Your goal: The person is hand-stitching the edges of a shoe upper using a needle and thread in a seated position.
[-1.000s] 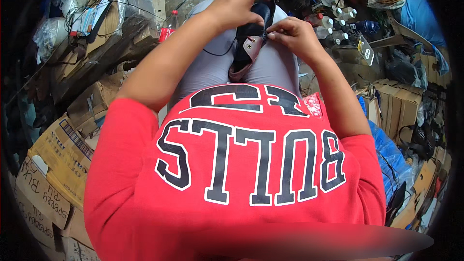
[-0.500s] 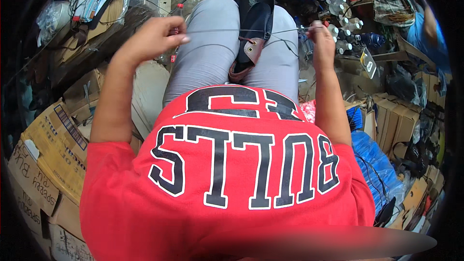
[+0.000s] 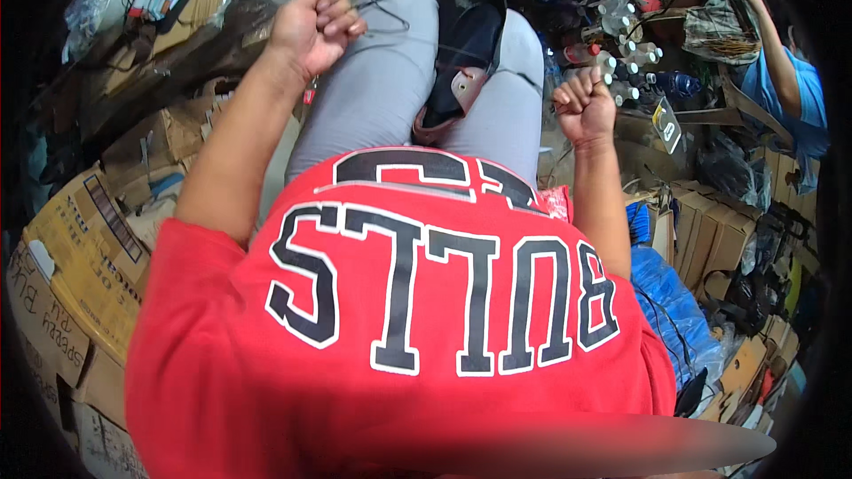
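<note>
Between my knees sits a dark lace-up shoe [image 3: 472,40] with a brownish eyelet flap near my body. Thin dark cord [image 3: 383,11] runs from the shoe across my left thigh, with a loose loop beside my left hand. My left hand [image 3: 318,28] is raised beyond the left knee, its fingers curled closed on the cord. Beside my right thigh, my right hand [image 3: 586,106] is closed too, palm side up. A dark stretch of cord leads from the shoe towards it, though the part inside the fingers is hidden.
Several plastic bottles [image 3: 621,66] stand beyond my right hand. Cardboard boxes [image 3: 98,239] are stacked at my left, and a blue plastic sheet [image 3: 679,315] lies at my right. Another person's arm [image 3: 774,49] shows at the far right.
My left hand has moved up and turned, and its fingers have curled in. My right hand has come slightly lower. The cord, taut between the hands before, now loops loosely near the left.
</note>
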Demonstrator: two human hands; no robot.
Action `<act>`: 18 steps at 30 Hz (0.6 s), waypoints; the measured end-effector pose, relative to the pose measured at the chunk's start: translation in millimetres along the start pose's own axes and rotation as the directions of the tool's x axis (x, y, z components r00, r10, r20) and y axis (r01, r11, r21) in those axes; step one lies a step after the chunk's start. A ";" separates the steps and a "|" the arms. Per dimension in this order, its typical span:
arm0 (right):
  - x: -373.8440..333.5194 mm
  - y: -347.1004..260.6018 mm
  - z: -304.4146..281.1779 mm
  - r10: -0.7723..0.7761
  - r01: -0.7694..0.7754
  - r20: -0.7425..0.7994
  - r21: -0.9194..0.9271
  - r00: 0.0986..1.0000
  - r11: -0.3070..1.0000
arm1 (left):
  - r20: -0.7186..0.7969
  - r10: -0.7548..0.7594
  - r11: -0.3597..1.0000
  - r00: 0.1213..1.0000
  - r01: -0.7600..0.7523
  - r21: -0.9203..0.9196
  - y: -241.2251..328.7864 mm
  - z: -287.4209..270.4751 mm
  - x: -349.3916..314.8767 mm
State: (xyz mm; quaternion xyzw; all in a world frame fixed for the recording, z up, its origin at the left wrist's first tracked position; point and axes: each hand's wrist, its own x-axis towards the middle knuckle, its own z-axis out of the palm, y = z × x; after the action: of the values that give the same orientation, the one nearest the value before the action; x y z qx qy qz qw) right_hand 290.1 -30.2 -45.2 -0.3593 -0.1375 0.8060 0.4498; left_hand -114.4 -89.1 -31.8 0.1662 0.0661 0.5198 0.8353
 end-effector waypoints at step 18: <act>22.1 -38.8 91.9 0.033 0.467 0.466 -0.879 0.884 -0.095 | -0.257 0.759 -0.029 0.598 0.425 0.905 82.6 63.6 -73.1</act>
State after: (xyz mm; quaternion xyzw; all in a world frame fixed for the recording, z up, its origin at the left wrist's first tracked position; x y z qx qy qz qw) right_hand 242.3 19.0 30.6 -0.3949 -0.8085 0.4120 0.1438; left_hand -199.3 -134.1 51.8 0.4684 0.7288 0.4377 0.2404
